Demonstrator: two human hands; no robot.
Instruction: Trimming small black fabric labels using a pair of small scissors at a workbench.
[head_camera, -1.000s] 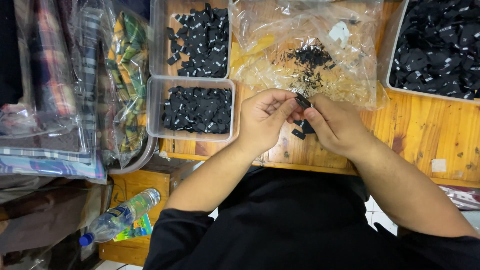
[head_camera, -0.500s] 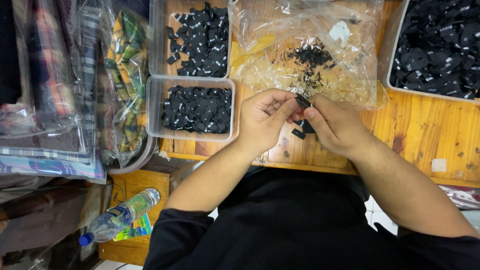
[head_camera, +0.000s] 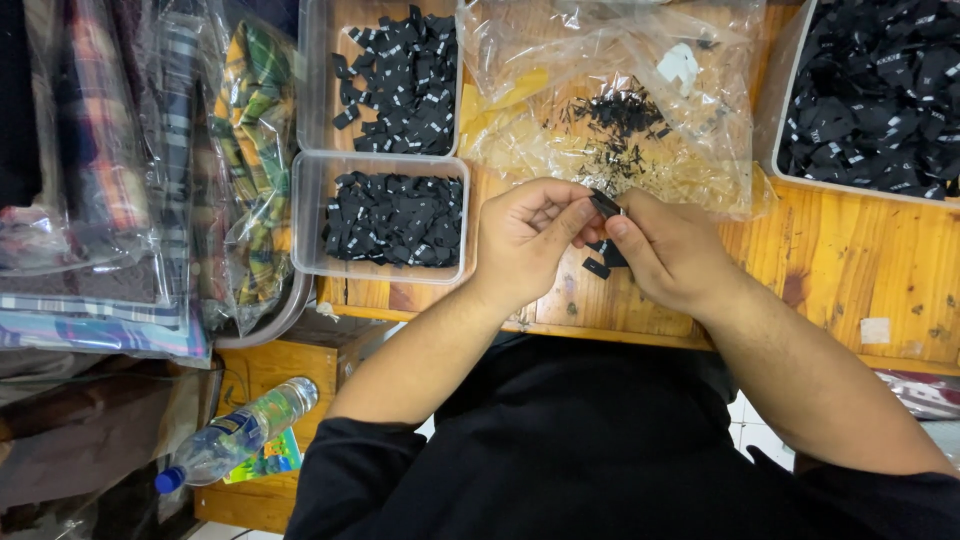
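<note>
A small black fabric label (head_camera: 604, 203) sits pinched between both hands just above the front edge of the wooden desk (head_camera: 880, 290). The left hand (head_camera: 525, 238) curls around it with thumb and forefinger closed on one end, and the right hand (head_camera: 668, 250) presses its thumb and fingers on the other end, so the two hands meet over the piece; held that way, close to the chest, it looks steadied for fine finger work. The label is a short dark strip, apparently folded, with a pale glint at one edge. A couple more black pieces (head_camera: 597, 267) lie on the desk directly under the hands.

Just beyond, a crumpled clear plastic bag (head_camera: 620, 110) holds a scatter of tiny black bits. To the left stand two clear tubs (head_camera: 305, 215) packed with black labels bearing white marks, within easy reach of the left hand. A third tray (head_camera: 790, 120) of them fills the right corner. Further left lie bagged checked cloths (head_camera: 120, 200), and a plastic water bottle (head_camera: 240, 435) rests lower down.
</note>
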